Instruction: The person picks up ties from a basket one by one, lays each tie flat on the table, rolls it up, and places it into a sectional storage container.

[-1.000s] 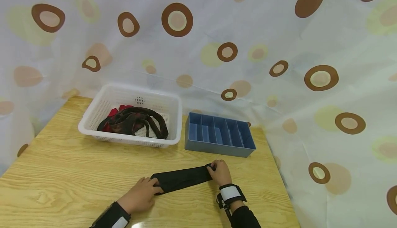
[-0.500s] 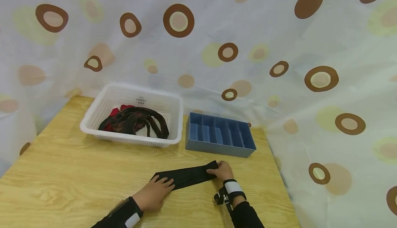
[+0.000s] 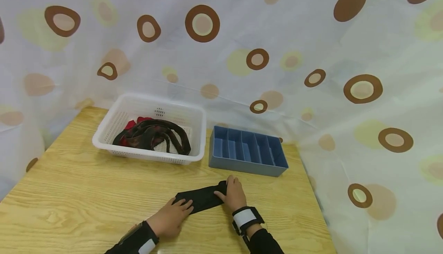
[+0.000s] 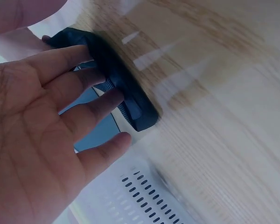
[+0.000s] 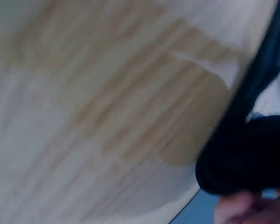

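Note:
A black necktie (image 3: 200,199) lies across the table in the head view, its right end turned over into a roll. My right hand (image 3: 235,194) grips that rolled end, thumb on the near side and fingers behind. The roll (image 5: 245,156) shows large and dark in the right wrist view, with blurred fingertips below it. My left hand (image 3: 170,217) rests with spread fingers on the flat left end. In the left wrist view the left fingers (image 4: 95,109) reach out straight over the black cloth (image 4: 126,86). The tie's left tip is partly hidden under this hand.
A white perforated basket (image 3: 149,153) holding dark patterned and red cloth strips stands at the back left. Beside it is a blue-grey box (image 3: 247,166) with several narrow compartments. A spotted sheet (image 3: 221,69) hangs behind the wooden table (image 3: 104,192).
My right hand has moved left with the rolled end, and the flat stretch is shorter. My left hand has shifted right from the tie's end and spread its fingers over the cloth.

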A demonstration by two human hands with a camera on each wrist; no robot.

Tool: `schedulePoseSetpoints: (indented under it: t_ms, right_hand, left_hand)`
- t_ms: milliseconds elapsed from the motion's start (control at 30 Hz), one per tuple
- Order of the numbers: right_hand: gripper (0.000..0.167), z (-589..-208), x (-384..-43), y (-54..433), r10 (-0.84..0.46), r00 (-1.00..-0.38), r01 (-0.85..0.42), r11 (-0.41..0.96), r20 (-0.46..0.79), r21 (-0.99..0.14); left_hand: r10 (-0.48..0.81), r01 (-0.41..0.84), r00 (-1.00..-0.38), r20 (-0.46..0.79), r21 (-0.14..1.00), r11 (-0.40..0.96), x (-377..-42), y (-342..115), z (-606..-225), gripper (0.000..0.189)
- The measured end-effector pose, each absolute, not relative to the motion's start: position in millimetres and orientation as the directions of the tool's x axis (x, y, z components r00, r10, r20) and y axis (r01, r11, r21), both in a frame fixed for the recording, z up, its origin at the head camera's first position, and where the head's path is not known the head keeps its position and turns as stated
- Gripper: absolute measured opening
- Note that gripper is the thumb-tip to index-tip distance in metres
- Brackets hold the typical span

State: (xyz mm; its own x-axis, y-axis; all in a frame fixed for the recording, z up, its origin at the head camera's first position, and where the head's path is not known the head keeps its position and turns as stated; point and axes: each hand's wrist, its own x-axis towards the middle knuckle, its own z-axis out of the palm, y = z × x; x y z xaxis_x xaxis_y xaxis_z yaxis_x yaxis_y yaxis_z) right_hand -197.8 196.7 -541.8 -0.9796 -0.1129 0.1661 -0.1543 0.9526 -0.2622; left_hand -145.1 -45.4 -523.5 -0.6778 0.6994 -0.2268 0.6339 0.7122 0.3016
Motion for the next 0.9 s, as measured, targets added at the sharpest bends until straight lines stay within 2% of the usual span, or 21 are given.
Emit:
schedulePoseSetpoints:
  t_ms: [133,200,267,367,467,567,733,900]
  right_hand:
    - [0.022,-531,-195,203,-0.161,-0.980,-0.197,0.876,0.117,-0.441]
    - [0.013,-525,-195,205,-0.151,-0.986,-0.166,0.835,0.073,-0.524]
    - [0.017,-520,-193,206,-0.119,-0.993,-0.101,0.807,0.007,-0.581]
    - [0.034,-516,-192,206,-0.048,-0.991,0.037,0.792,-0.122,-0.609]
    - [0.038,-516,-194,203,-0.002,-0.986,0.102,0.787,-0.167,-0.609]
    - [0.033,-519,-199,198,0.019,-0.994,0.081,0.792,-0.109,-0.605]
    - [0.034,-524,-203,179,-0.033,-0.995,-0.079,0.836,0.094,-0.544]
    - [0.041,-531,-193,156,-0.247,-0.942,-0.310,0.900,0.229,-0.307]
  left_hand:
    - [0.695,0.631,-0.680,-0.236,0.296,0.717,-145,-46,-523,0.052]
    - [0.690,0.625,-0.683,-0.240,0.296,0.722,-145,-47,-523,0.052]
    - [0.689,0.625,-0.685,-0.238,0.295,0.723,-144,-48,-523,0.052]
    - [0.690,0.624,-0.686,-0.231,0.301,0.721,-142,-49,-524,0.051]
    - [0.694,0.628,-0.685,-0.221,0.304,0.717,-140,-49,-525,0.052]
    - [0.698,0.630,-0.686,-0.208,0.312,0.712,-137,-46,-526,0.053]
    - [0.712,0.654,-0.680,-0.178,0.293,0.698,-132,-39,-527,0.056]
    - [0.714,0.667,-0.680,-0.167,0.264,0.697,-130,-36,-527,0.058]
